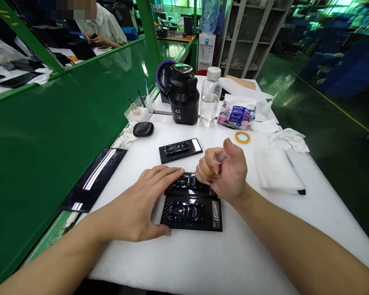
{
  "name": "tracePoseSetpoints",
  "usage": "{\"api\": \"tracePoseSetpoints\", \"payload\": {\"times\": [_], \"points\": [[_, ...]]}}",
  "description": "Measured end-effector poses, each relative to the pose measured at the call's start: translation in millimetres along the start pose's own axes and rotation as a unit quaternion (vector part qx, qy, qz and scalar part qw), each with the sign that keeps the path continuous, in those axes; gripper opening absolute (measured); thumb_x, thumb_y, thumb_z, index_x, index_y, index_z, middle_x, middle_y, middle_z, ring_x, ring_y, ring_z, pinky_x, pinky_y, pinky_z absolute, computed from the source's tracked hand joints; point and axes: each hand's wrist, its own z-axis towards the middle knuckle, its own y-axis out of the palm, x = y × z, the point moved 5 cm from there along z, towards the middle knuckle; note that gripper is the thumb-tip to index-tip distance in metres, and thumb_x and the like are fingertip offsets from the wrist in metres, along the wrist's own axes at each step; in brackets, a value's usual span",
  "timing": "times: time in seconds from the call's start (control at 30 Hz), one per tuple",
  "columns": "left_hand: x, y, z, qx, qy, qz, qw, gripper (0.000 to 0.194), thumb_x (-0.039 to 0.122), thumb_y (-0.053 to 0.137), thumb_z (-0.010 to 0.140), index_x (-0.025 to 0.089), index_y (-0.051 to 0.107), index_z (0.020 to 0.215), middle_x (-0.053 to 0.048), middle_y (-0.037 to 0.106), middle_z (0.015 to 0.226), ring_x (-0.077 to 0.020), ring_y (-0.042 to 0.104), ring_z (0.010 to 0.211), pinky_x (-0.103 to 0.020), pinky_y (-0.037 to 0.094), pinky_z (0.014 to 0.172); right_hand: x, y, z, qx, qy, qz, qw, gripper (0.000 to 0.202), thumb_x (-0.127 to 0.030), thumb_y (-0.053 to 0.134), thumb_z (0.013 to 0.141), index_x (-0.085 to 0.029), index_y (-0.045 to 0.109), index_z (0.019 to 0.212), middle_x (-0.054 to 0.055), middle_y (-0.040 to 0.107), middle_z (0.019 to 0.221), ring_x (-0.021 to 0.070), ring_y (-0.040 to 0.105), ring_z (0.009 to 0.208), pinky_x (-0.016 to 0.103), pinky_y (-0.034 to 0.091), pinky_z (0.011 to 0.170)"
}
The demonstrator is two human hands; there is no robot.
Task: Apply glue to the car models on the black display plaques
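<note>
Carbon-fibre plates (191, 213) lie steadied under the flat, open left hand (141, 205), while the clenched right hand (226, 172) grips a small clear applicator (220, 157) over them.

This is a factory assembly hall, a workstation on an electronics line. The white-topped bench (203, 254) runs along a green partition (49, 135) carried by green steel posts (147, 28), and beyond the partition another person (103, 26) sits at a neighbouring station with dark phone-like panels (17, 80) laid out. Past the bench's far edge stand metal shelving (252, 32) and a water dispenser (206, 45). The glossy green floor (326, 123) carries a painted yellow aisle line (335, 104).
</note>
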Motion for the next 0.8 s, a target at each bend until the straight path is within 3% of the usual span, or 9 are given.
{"api": "tracePoseSetpoints", "payload": {"times": [0.3, 0.8], "points": [[-1.1, -0.7, -0.9, 0.002, -0.003, -0.012, 1.000, 0.111, 0.048, 0.080, 0.068, 0.028, 0.016, 0.156, -0.012, 0.034, 0.156, -0.0433, 0.031, 0.139, -0.061, 0.033, 0.112, -3.0, 0.9, -0.2, 0.008, -0.008, -0.018, 1.000, 0.071, -0.082, 0.053, 0.081, -0.022, 0.038, 0.045, -0.007, 0.026, 0.038, 0.0088, 0.022, 0.035, 0.024, 0.022, 0.038], [-0.1, 0.2, 0.8, -0.011, -0.004, 0.010, 1.000, 0.111, 0.049, 0.080, 0.069, 0.027, 0.013, 0.154, -0.011, 0.030, 0.156, -0.0378, 0.027, 0.140, -0.055, 0.031, 0.115, -1.0, -0.7, 0.7, -0.003, -0.006, 0.004, 1.000, 0.069, -0.077, 0.055, 0.084, -0.022, 0.038, 0.046, -0.006, 0.027, 0.039, 0.0085, 0.022, 0.035, 0.024, 0.022, 0.039]]}}
